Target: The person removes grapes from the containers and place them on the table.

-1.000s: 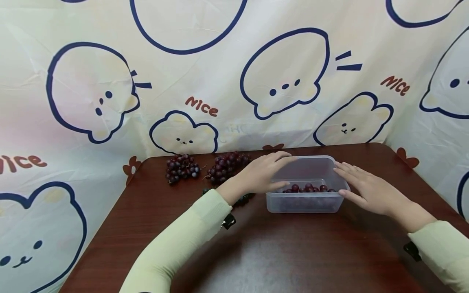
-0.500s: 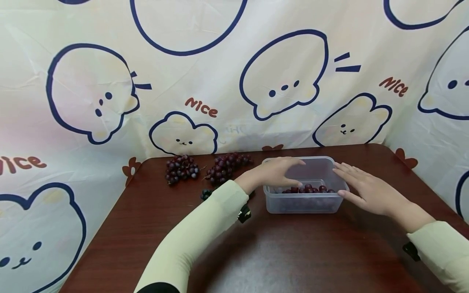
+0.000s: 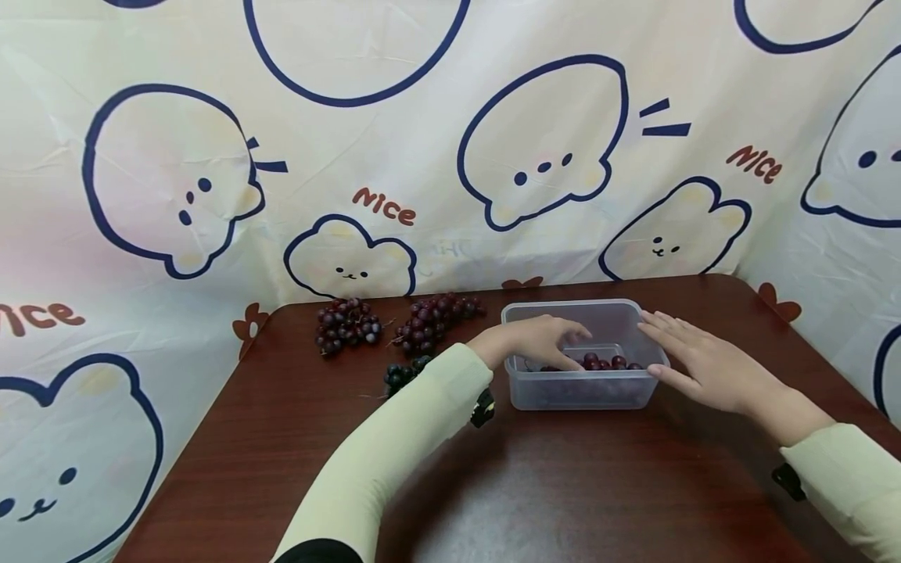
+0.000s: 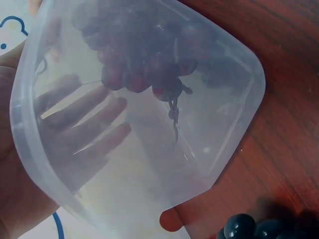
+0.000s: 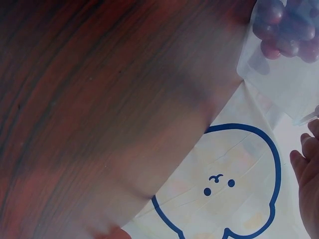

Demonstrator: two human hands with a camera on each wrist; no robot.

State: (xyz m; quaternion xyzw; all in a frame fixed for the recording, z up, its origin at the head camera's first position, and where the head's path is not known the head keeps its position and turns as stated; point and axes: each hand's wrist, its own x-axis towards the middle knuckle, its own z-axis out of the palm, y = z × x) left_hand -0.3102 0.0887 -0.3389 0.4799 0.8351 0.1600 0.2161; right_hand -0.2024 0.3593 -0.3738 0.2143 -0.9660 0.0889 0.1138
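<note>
A clear plastic box (image 3: 580,396) holds a bunch of red grapes (image 3: 618,363), and its stem shows through the wall in the left wrist view. My left hand (image 3: 538,342) reaches over the left rim into the box. Its fingers are spread and gently bent, and its thumb is near the grapes. Seen through the plastic in the left wrist view, these fingers stand apart with nothing between them. At the right rim, the straight fingers of my right hand (image 3: 718,367) rest against the box, with the thumb at the near corner.
Left of the box lie a dark purple grape bunch (image 3: 347,327) and a reddish one (image 3: 432,319). Blackish grapes (image 3: 401,375) lie nearer, partly behind the left sleeve (image 3: 394,453). A cartoon-printed cloth (image 3: 436,156) hangs behind the brown table (image 3: 563,485).
My left hand has moved right and down from above the left rim into the box, uncovering more of the blackish grapes. The right hand has stayed at the right rim.
</note>
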